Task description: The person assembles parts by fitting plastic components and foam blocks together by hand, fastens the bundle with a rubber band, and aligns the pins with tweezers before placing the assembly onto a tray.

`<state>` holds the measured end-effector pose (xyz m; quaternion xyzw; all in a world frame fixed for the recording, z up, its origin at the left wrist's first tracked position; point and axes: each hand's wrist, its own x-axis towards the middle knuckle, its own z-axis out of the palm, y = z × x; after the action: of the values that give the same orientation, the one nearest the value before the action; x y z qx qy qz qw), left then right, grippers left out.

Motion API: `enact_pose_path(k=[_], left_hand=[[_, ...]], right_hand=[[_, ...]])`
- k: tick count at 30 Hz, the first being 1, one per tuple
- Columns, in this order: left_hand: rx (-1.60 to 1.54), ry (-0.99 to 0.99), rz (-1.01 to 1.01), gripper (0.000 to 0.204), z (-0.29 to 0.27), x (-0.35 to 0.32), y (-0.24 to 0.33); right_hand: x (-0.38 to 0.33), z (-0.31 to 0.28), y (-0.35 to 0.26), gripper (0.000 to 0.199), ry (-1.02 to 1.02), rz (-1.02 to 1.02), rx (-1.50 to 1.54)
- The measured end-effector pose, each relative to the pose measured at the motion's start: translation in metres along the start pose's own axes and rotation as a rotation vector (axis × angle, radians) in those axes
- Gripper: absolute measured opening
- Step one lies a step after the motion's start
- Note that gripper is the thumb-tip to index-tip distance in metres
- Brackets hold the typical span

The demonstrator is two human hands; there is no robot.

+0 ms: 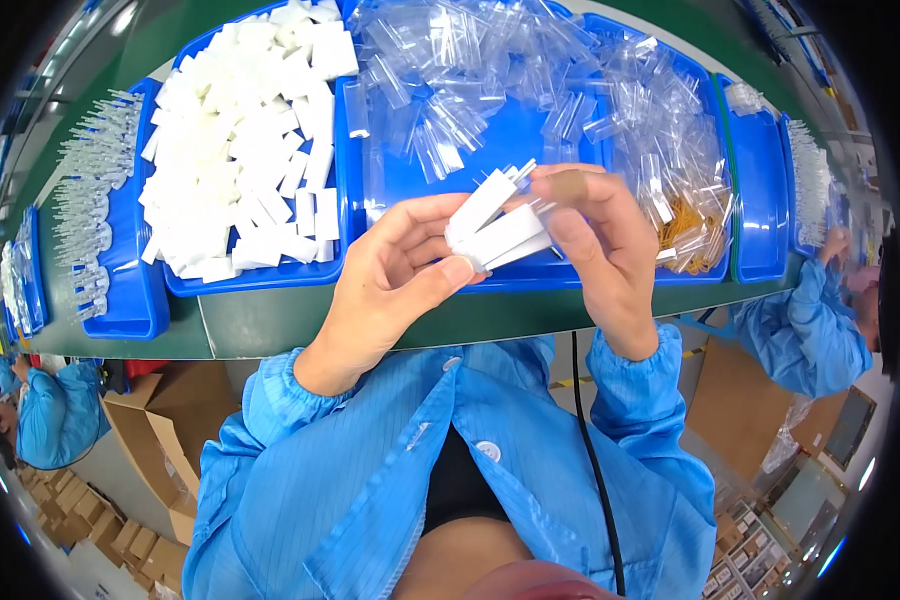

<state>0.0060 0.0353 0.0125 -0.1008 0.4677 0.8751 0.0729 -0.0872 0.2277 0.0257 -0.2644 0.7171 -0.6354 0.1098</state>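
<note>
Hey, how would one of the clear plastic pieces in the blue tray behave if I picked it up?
The clear plastic pieces are probably light, since they look thin and see-through. They're likely fairly stiff, as many keep straight edges in the blue tray. Their glossy highlights suggest they may slip.

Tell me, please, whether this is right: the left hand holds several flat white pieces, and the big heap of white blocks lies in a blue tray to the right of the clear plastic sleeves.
Not quite: the head view shows the big heap of white blocks in a blue tray to the left of the clear plastic sleeves. The left hand does hold several flat white pieces.
</note>
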Motion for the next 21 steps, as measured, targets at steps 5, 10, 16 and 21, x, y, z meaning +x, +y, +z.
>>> enact_pose_path(k=[5, 10, 16, 21], left_hand=[[0.15, 0.009, -0.013, 0.061, 0.0, 0.006, 0.001], [0.154, 0.117, 0.006, 0.069, -0.003, 0.007, 0.006], [0.179, 0.161, 0.1, 0.064, 0.001, 0.004, 0.005], [0.385, 0.219, 0.226, 0.066, -0.009, 0.002, 0.0]], right_hand=[[0.006, -0.006, 0.004, 0.027, -0.059, -0.206, -0.227], [0.009, -0.034, 0.017, 0.029, -0.133, -0.381, -0.759], [0.013, -0.032, 0.027, 0.019, -0.585, -0.691, -1.185], [0.018, -0.035, 0.013, 0.022, -0.583, -0.597, -1.085]])
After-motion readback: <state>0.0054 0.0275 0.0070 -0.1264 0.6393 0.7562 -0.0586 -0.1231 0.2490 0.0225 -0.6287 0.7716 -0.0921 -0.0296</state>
